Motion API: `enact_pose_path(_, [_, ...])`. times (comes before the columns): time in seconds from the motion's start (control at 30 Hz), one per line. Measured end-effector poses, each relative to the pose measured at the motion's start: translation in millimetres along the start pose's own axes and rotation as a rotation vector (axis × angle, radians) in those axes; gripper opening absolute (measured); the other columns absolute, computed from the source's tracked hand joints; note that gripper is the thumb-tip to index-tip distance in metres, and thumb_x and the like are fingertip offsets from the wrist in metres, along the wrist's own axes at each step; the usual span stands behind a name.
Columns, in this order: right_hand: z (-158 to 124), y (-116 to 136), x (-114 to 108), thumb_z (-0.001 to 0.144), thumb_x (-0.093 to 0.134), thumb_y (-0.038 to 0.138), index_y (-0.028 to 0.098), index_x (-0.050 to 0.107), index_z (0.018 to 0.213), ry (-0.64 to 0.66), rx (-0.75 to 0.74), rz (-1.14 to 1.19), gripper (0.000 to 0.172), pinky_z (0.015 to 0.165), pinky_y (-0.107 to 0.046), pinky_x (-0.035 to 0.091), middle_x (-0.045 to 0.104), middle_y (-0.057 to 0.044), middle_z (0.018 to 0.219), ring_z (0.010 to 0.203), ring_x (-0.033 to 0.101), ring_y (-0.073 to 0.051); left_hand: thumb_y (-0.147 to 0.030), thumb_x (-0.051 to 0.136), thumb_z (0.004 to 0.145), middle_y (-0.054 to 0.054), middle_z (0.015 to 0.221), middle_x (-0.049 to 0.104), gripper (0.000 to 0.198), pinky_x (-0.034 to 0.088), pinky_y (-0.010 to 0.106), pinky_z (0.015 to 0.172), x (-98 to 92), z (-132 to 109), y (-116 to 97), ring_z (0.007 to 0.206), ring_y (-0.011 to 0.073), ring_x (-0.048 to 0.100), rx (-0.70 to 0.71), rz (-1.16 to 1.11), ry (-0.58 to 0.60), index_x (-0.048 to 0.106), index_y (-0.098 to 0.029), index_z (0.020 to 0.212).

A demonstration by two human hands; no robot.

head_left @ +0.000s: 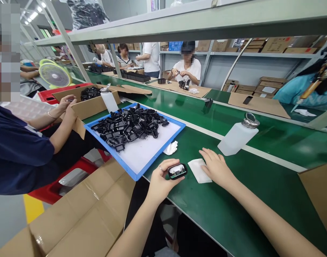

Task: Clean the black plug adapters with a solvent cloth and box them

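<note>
Between the thumb and fingers of my left hand (161,180) is a black power adapter (177,171), its open side showing a green circuit board and white material inside. My right hand (218,167) lies palm down with fingers stretched out, touching the edge of a folded white cloth (198,170) on the green table. Just beyond my left hand a crumpled white tissue (171,147) rests by the tray. Many black plug adapters (129,125) are heaped in a blue-rimmed tray (155,157) at the table's near edge.
A white pump bottle (237,139) stands tilted in view beyond my right hand; another pump bottle (109,100) is behind the tray. A cardboard box (320,200) sits at right. One co-worker (21,150) sits at left, another (187,67) works opposite. A shelf beam (179,25) runs overhead.
</note>
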State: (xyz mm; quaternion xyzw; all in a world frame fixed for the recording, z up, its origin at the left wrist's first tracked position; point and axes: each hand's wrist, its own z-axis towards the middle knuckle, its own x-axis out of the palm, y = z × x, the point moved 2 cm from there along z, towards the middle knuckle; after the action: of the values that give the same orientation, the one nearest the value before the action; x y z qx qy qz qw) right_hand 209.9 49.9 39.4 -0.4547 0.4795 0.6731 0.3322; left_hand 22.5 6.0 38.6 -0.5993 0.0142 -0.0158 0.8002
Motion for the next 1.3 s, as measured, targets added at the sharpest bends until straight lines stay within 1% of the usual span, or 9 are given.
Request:
enact_pose_path(0.13, [-2, 21, 3, 0.075, 0.035, 0.028, 0.016, 0.030, 0.117, 0.052, -0.192, 0.024, 0.044, 0.089, -0.045, 0.027, 0.032, -0.011, 0.124, 0.114, 0.025, -0.023, -0.021, 0.058, 0.062, 0.003, 0.088, 0.058, 0.029, 0.043, 0.030, 0.074, 4.3, 7, 27, 0.078, 0.0140, 0.056, -0.185, 0.002, 0.060, 0.045, -0.018, 0.088])
enact_pose_path(0.33, [7, 48, 8, 0.073, 0.044, 0.033, 0.018, 0.032, 0.115, 0.306, -0.274, 0.149, 0.046, 0.094, -0.050, 0.014, 0.045, -0.008, 0.114, 0.107, 0.038, -0.021, -0.025, 0.061, 0.058, 0.010, 0.107, 0.051, 0.028, 0.035, 0.038, 0.084, 0.4, 7, 25, 0.106, 0.0232, 0.039, -0.028, 0.542, 0.184, 0.049, -0.018, 0.083])
enact_pose_path(0.43, [10, 49, 13, 0.074, 0.043, 0.032, 0.019, 0.037, 0.111, 0.344, -0.283, 0.148, 0.040, 0.095, -0.051, 0.009, 0.048, -0.007, 0.110, 0.104, 0.041, -0.021, -0.022, 0.060, 0.058, 0.011, 0.108, 0.049, 0.037, 0.035, 0.040, 0.084, -35.5, 14, 9, 0.103, 0.0243, 0.042, 0.073, 0.812, 0.043, 0.050, -0.018, 0.094])
enact_pose_path(0.57, [8, 48, 10, 0.073, 0.045, 0.037, 0.020, 0.031, 0.117, 0.328, -0.244, 0.178, 0.049, 0.093, -0.054, 0.010, 0.048, -0.007, 0.112, 0.108, 0.037, -0.023, -0.021, 0.052, 0.063, 0.016, 0.080, 0.058, 0.018, 0.038, 0.049, 0.067, -118.2, 36, 2, 0.081, 0.0328, 0.051, -0.017, 1.145, -0.497, 0.057, -0.012, 0.079])
enact_pose_path(0.63, [6, 46, 4, 0.074, 0.043, 0.039, 0.020, 0.027, 0.119, 0.295, -0.227, 0.187, 0.051, 0.093, -0.054, 0.012, 0.045, -0.008, 0.114, 0.111, 0.032, -0.024, -0.019, 0.057, 0.057, 0.017, 0.072, 0.057, 0.018, 0.037, 0.051, 0.054, -149.7, 47, 9, 0.074, 0.0380, 0.050, -0.095, 1.268, -0.566, 0.059, -0.011, 0.073])
enact_pose_path(0.73, [5, 42, -3, 0.077, 0.037, 0.040, 0.021, 0.025, 0.119, 0.251, -0.221, 0.212, 0.048, 0.093, -0.053, 0.013, 0.043, -0.008, 0.116, 0.110, 0.033, -0.024, -0.021, 0.061, 0.052, 0.013, 0.065, 0.055, 0.021, 0.036, 0.044, 0.049, -169.6, 54, 18, 0.069, 0.0345, 0.050, -0.042, 1.421, -0.512, 0.060, -0.011, 0.070])
enact_pose_path(0.97, [4, 37, -10, 0.077, 0.036, 0.038, 0.019, 0.027, 0.118, 0.193, -0.213, 0.260, 0.045, 0.093, -0.052, 0.014, 0.044, -0.008, 0.115, 0.111, 0.032, -0.024, -0.024, 0.050, 0.068, 0.006, 0.087, 0.057, 0.019, 0.037, 0.037, 0.066, -137.8, 35, 8, 0.079, 0.0240, 0.049, 0.259, 1.415, -0.491, 0.057, -0.019, 0.084])
enact_pose_path(1.13, [-6, 52, -15, 0.077, 0.040, 0.032, 0.022, 0.034, 0.112, 0.121, -0.237, 0.394, 0.037, 0.090, -0.045, 0.027, 0.049, -0.006, 0.109, 0.105, 0.040, -0.020, -0.018, 0.057, 0.063, 0.003, 0.083, 0.056, 0.022, 0.038, 0.032, 0.071, -82.2, 12, -8, 0.077, 0.0166, 0.051, 0.663, 1.144, -0.502, 0.053, -0.023, 0.084])
enact_pose_path(1.3, [-15, 71, -4, 0.073, 0.047, 0.026, 0.020, 0.034, 0.109, 0.114, -0.276, 0.712, 0.038, 0.082, -0.032, 0.039, 0.050, -0.005, 0.105, 0.096, 0.047, -0.016, -0.012, 0.058, 0.061, 0.001, 0.084, 0.051, 0.031, 0.042, 0.030, 0.069, -24.2, -7, -15, 0.078, 0.0140, 0.050, 0.674, 0.797, -0.389, 0.048, -0.024, 0.088])
